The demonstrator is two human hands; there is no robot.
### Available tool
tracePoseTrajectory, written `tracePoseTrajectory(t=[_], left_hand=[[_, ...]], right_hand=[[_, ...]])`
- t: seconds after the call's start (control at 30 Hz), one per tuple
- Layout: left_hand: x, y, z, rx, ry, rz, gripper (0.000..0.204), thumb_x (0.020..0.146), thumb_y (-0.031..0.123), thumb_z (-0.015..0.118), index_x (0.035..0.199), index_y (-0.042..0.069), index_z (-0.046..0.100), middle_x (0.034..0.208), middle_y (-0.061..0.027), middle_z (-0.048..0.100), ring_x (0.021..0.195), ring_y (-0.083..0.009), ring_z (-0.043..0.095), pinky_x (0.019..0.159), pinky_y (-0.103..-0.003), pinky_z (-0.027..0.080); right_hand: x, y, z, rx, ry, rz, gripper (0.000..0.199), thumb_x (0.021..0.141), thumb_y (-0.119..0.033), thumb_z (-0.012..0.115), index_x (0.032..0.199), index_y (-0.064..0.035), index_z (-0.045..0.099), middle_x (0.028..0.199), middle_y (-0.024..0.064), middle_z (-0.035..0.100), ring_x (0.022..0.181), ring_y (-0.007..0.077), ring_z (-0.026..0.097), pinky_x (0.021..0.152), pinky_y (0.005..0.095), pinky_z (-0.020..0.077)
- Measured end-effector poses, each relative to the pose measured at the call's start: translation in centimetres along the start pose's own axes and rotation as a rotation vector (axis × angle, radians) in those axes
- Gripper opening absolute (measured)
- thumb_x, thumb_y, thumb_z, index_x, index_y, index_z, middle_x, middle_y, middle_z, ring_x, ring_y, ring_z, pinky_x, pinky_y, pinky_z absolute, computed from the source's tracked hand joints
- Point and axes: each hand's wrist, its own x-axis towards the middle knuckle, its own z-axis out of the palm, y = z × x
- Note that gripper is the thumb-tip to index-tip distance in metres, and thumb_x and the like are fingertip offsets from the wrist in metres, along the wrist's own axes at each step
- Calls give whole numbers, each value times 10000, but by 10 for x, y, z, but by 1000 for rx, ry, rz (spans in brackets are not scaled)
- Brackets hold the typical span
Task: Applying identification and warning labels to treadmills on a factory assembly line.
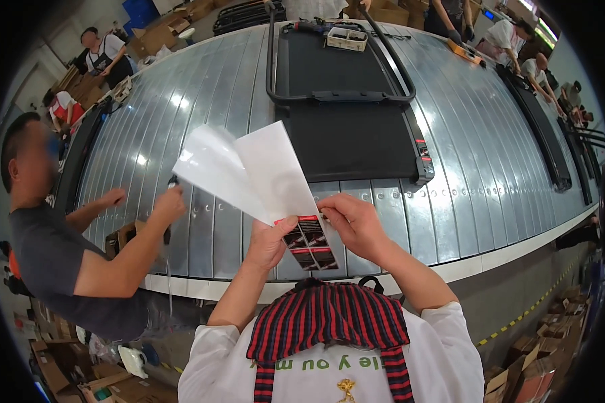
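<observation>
My left hand [269, 243] grips a stack of label sheets [310, 243], its thumb pressed on the front. The labels on the lower part are black with red headings. White backing sheets [215, 164] fan out above and to the left, slightly blurred. My right hand [356, 225] is closed, thumb and index finger pinching the right edge of the sheets just above the printed labels. Beyond my hands lies a black treadmill [346, 144] with a handrail frame [343, 99] folded over its far part. Red and black labels [422, 149] show on its right side rail.
The treadmill rests on a metal slat conveyor [477, 181]. A white parts tray [346, 39] sits on it. Close on my left, a co-worker [81, 248] holds a dark tool. More workers and treadmill parts [534, 127] line the far sides. Cardboard boxes [538, 349] stand at lower right.
</observation>
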Motion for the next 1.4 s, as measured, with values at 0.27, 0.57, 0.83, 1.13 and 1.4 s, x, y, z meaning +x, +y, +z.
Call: tracePoseTrajectory(t=[0.27,0.57,0.83,1.13,1.4], left_hand=[[-12,2,-7,-23,92,35,420,768,132,647,1133,47,457,1032,-37,549,955,-158,523,815,-281,422],[-21,5,0,88,111,75,432,762,170,668,1114,19,470,1013,-63,556,935,-156,524,814,-282,422],[-29,12,-24,69,80,73,362,775,152,651,1079,17,509,989,-48,567,892,-141,540,792,-280,437],[-36,45,-61,-47,-79,-20,371,781,95,629,1111,28,475,1004,-50,558,925,-145,541,808,-286,442],[-40,67,-91,6,-172,1,370,766,77,632,1106,31,494,1012,-50,565,935,-137,537,824,-283,424]], right_hand=[[3,-8,20,-25,-15,-67,195,740,-4,596,932,-12,562,830,109,589,705,211,587,636,285,477],[-10,-12,31,69,47,70,139,701,2,610,837,0,583,723,95,585,630,172,571,595,259,460],[-14,-4,61,70,56,77,77,709,7,568,784,-9,577,668,81,555,566,149,514,544,249,417],[-6,-3,108,242,85,179,30,763,-22,574,784,-2,579,612,6,518,534,43,419,491,197,359],[-1,-23,134,478,90,317,64,818,-30,546,802,13,591,695,-40,565,576,15,465,508,164,365]])
